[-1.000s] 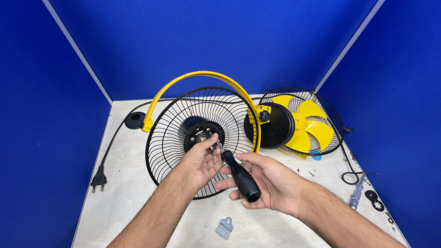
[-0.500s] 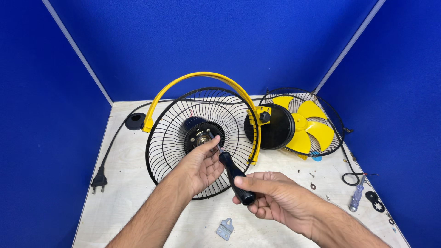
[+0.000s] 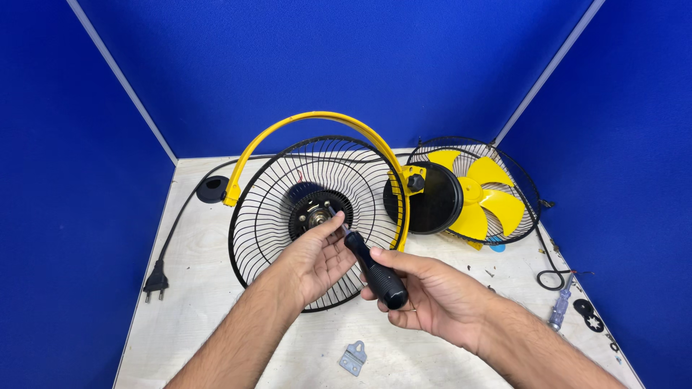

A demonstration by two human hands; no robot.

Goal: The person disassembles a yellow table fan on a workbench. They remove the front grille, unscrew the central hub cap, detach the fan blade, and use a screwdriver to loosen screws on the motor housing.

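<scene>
My right hand [image 3: 432, 292]: fingers curled shut around the black handle of the screwdriver [image 3: 375, 268]; the handle's butt points back toward me, the shaft slants up and left toward the hub.
My left hand [image 3: 317, 259]: palm up in front of the grille, thumb and forefinger pinched together at the screwdriver's tip; whether a screw sits between them I cannot tell; the other fingers are loosely bent.
Screwdriver tip: just beside the motor hub [image 3: 317, 215], hidden partly by my fingertips.
Rear grille [image 3: 274, 209]: black wire, round, standing tilted on the table; my left hand lies across its lower part.
Yellow bracket [image 3: 317, 122]: arches over the grille from one side to the other; a black knob sits at its right end.
Yellow fan blade [image 3: 486, 198]: lying in the second wire guard [image 3: 522, 180], right of the grille and behind the dark round motor housing.
Table [image 3: 202, 288]: pale board; a black plug [image 3: 155, 282] and its cord at left; a small metal clip [image 3: 353, 358] near the front edge; a second small screwdriver [image 3: 561, 306] and black washers at far right.
</scene>
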